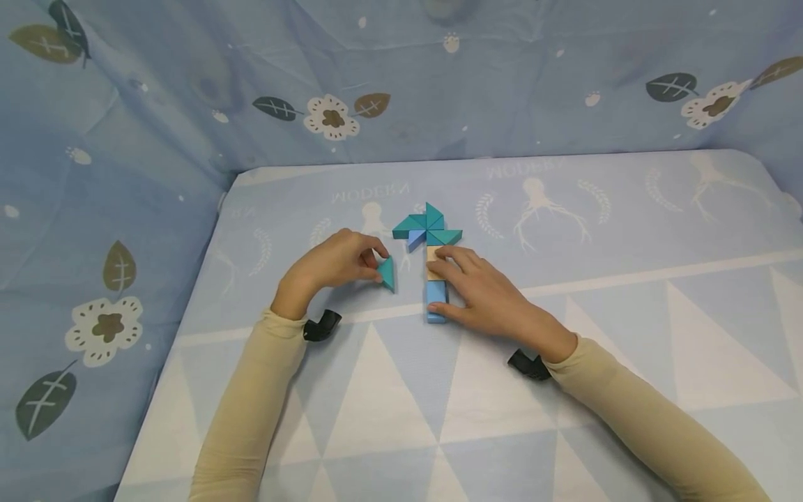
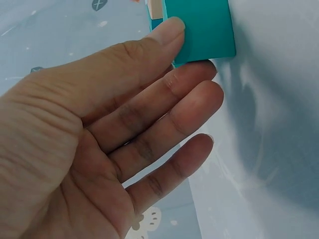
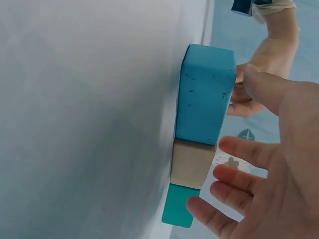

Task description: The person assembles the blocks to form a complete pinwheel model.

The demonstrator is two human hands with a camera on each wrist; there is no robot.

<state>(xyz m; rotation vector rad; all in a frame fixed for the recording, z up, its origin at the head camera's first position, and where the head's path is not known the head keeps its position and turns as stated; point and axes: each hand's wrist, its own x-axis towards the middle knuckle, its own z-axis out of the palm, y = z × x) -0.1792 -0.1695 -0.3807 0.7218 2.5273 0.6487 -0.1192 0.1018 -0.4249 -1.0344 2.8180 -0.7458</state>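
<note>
My left hand (image 1: 339, 263) pinches a teal triangular block (image 1: 387, 274) between thumb and fingertips, slightly left of a row of blocks. In the left wrist view one flat face of that block (image 2: 208, 30) shows beside the thumb. My right hand (image 1: 492, 296) lies over the row with loosely bent fingers. Its thumb rests by the near end of a blue rectangular block (image 1: 436, 293), and its fingertips touch around a plain wooden block (image 1: 431, 255). Beyond them, several teal triangular blocks (image 1: 435, 220) form a pinwheel, with one periwinkle triangular block (image 1: 416, 240) at its lower left.
A patterned cloth (image 1: 389, 390) in pale blue and white covers the table. Blue curtain fabric (image 1: 502, 84) with flowers and leaves hangs behind it and along the left. Black wrist devices (image 1: 322, 326) sit under both sleeves.
</note>
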